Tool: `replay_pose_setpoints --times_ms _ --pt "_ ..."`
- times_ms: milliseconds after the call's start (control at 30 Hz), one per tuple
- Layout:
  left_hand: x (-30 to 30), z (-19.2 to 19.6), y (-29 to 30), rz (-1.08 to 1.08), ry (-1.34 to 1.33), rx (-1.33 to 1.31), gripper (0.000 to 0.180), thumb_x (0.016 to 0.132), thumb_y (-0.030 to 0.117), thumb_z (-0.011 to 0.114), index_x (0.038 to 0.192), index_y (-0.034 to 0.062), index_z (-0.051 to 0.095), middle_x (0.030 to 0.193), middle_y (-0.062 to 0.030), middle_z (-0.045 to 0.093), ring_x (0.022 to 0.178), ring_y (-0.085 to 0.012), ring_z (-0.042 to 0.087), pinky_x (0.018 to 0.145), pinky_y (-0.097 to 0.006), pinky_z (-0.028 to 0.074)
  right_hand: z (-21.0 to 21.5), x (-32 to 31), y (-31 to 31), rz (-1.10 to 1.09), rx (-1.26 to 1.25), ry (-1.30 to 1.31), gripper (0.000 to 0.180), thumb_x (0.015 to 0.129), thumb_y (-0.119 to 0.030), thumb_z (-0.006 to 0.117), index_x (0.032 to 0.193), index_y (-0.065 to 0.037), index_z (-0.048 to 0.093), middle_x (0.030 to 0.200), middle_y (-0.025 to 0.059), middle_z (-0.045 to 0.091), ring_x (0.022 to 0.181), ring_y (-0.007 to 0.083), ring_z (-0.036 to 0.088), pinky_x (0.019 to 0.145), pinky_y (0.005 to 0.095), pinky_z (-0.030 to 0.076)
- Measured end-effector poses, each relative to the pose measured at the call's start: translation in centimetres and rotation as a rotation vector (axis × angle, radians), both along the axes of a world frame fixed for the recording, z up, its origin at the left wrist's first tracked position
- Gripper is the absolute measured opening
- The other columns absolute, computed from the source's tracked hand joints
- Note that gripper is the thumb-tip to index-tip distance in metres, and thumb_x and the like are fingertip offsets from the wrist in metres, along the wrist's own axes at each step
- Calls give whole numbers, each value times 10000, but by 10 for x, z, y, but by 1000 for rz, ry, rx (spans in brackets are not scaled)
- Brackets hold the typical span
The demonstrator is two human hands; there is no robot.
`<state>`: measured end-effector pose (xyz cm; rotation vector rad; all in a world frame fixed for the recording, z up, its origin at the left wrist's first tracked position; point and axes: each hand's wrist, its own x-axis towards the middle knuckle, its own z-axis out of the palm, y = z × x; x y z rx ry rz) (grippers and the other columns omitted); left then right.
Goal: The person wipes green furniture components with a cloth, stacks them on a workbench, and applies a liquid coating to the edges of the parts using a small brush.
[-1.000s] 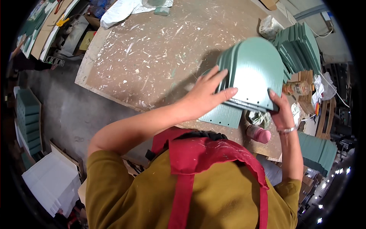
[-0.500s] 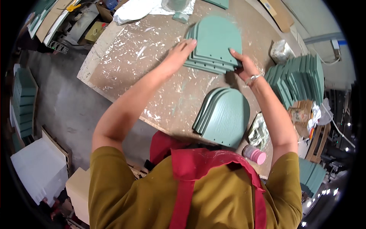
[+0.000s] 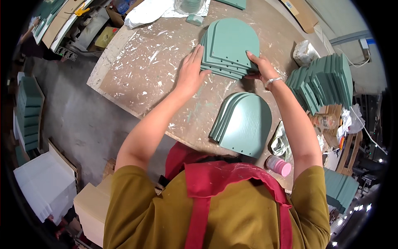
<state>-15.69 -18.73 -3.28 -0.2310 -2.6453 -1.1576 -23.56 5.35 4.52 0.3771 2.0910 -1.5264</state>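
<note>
A stack of green arch-shaped panels [image 3: 235, 39] lies toward the far side of the worktable, its layers slightly fanned and small holes along the straight edge. My left hand [image 3: 191, 71] rests along the stack's left side, its fingers stretched out and the thumb apart. At the near right corner, my right hand [image 3: 262, 69] grips the panels, thumb on top and fingers partly hidden below the edge. Closer to me lies a second fanned stack of glossier green arched panels [image 3: 246, 126], which neither hand touches.
Paint flecks cover the brown worktable [image 3: 137, 79]. On its right stand many upright green panels [image 3: 321, 83], a crumpled cloth [image 3: 280, 143] and a pink-lidded jar [image 3: 277, 165]. A white cloth [image 3: 149, 12] and clear container [image 3: 190, 5] sit at the back. Boxes [image 3: 93, 203] stand lower left.
My left hand has slid nearer along the stack's side, and its fingers lie straighter. The upper panels have shifted slightly left. My right hand stays at the near right corner.
</note>
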Motion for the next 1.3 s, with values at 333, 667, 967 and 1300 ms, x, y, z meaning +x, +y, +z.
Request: replay_pose_setpoints --times_ms 333,667,967,1300 --pt "135 19 0 -138 -139 108 410 876 133 636 1266 29 567 1240 -193 588 1138 -339 566 986 -389 432 58 91 129 236 215 -110 481 927 -533 538 930 -56 596 812 45 627 726 113 615 641 254 517" --pt "179 32 56 -256 -136 52 666 778 216 736 1350 10 465 1416 -164 437 1230 -357 462 1020 -415 390 22 169 114 217 -20 -285 629 884 -443 646 1240 56 509 1056 124 616 889 167 640 634 252 584" --pt "197 22 53 -256 -130 6 766 717 198 783 1363 -10 427 1437 -161 399 1277 -363 401 1042 -448 338 10 166 138 100 -103 -318 328 956 -310 582 1090 -12 602 922 44 671 743 99 662 578 222 577" --pt "181 17 55 -176 -7 -49 600 721 251 750 1267 92 556 1244 -43 561 1111 -262 517 916 -391 385 6 169 127 87 -182 -295 482 890 -298 681 1281 -78 505 1159 40 608 1044 148 590 895 359 502"
